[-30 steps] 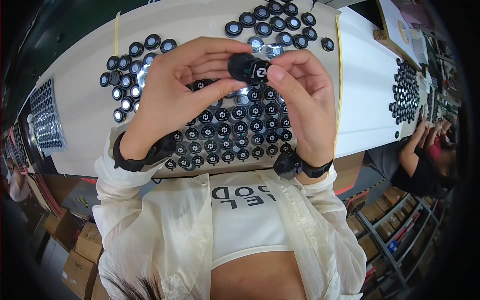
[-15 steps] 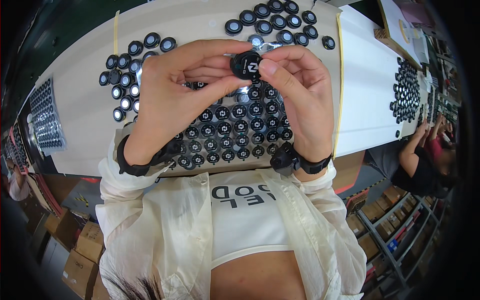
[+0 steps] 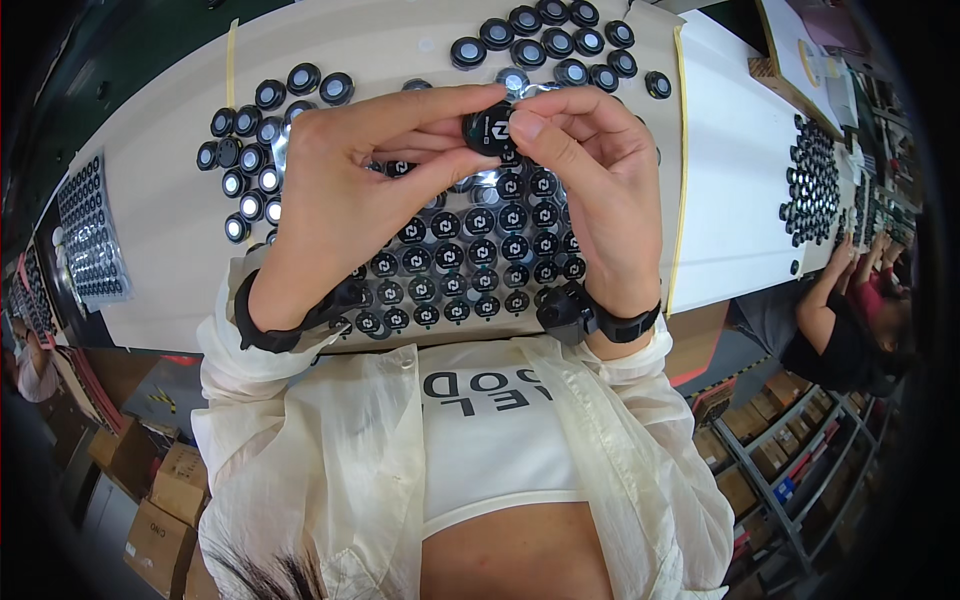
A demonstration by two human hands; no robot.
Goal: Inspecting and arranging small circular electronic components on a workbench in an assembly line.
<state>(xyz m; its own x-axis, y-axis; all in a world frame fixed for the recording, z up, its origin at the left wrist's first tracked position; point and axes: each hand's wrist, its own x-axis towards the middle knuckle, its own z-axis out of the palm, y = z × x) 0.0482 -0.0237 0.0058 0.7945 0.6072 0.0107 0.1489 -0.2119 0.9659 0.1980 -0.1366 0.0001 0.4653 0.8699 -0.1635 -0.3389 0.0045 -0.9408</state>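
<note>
A round black disc (image 3: 485,130) with a white mark on its face is held up between my two hands, above the tabletop. My left hand (image 3: 345,170) pinches it from the left, fingers over the top edge and thumb below. My right hand (image 3: 605,175) is closed at the disc's right edge, its thumb lying over part of the face; the right fingertips behind are partly hidden. Beneath my hands lie rows of similar marked discs (image 3: 450,257), close together, with shiny clear plastic (image 3: 485,180) among them.
Loose black discs with pale round centres lie left (image 3: 253,158) and at the far right (image 3: 557,43). A plastic-wrapped sheet of discs (image 3: 92,235) sits at the table's left end. Another cluster (image 3: 810,190) is on the white surface at right, near a co-worker (image 3: 830,325). Cardboard boxes (image 3: 160,535) stand below left.
My right hand has shifted slightly left, and its thumb now covers more of the disc's right side. The disc's face has turned a little; my left hand stays nearly where it was.
</note>
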